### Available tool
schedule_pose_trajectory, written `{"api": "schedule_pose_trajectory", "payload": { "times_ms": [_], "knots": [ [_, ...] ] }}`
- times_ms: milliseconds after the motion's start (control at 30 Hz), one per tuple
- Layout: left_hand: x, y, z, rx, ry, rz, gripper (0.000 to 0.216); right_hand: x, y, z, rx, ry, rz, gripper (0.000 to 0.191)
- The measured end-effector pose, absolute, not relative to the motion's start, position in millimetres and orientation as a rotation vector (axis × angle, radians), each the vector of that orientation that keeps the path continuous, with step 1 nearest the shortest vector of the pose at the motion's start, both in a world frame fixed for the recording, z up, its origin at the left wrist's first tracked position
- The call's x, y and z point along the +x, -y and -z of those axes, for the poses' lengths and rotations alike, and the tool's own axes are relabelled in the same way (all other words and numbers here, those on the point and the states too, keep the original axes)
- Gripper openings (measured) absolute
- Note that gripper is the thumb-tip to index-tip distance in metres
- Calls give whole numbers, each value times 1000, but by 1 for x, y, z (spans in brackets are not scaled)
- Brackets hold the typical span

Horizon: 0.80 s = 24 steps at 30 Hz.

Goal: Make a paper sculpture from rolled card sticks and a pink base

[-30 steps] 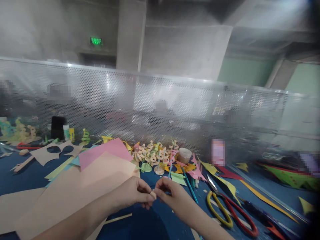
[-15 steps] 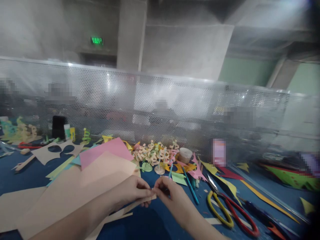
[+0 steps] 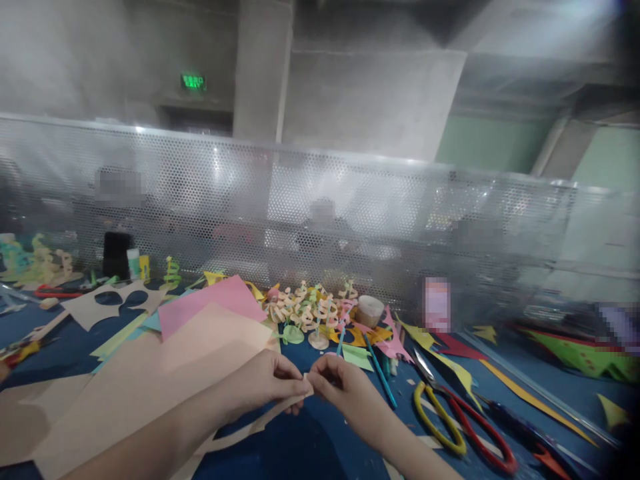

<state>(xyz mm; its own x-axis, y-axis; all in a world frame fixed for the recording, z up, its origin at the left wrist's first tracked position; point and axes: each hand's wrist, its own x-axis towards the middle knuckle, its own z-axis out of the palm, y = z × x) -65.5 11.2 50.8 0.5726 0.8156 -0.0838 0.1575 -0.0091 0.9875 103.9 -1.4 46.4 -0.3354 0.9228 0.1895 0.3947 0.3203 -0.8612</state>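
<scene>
My left hand (image 3: 277, 383) pinches a narrow strip of cream paper (image 3: 280, 408) between thumb and fingers. The strip trails down and to the left below my wrist, over the blue table. Close against it, my right hand (image 3: 337, 387) has thumb and forefinger pinched at the end of the same strip, where a small upturned bit of paper shows. The fingertips of both hands nearly meet. Beneath my left forearm lie large sheets of cream paper (image 3: 165, 373), with a pink sheet (image 3: 215, 303) among them.
Scissors (image 3: 440, 400) with one yellow and one red handle lie to the right, beside a blue pen (image 3: 383, 373). Several curled paper pieces (image 3: 305, 307) stand behind my hands, near a roll of tape (image 3: 371, 311). A perforated metal screen (image 3: 240, 193) closes off the back.
Both hands stay almost in place at the strip's end. The strip's trailing part has shifted slightly. A blurred yellow-and-red object has come in at the left edge.
</scene>
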Motion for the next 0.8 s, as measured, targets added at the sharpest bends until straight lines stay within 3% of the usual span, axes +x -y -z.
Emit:
{"api": "schedule_pose_trajectory", "payload": {
  "times_ms": [367, 800],
  "knots": [
    [-67, -13, -48, 1580, -843, -639, 29, 104, 3, -44, -1084, 1875, -913, 15],
    [-65, -16, -43, 1451, -807, -645, 40, 102, 1, -35, -1100, 1788, -905, 20]
  ]
}}
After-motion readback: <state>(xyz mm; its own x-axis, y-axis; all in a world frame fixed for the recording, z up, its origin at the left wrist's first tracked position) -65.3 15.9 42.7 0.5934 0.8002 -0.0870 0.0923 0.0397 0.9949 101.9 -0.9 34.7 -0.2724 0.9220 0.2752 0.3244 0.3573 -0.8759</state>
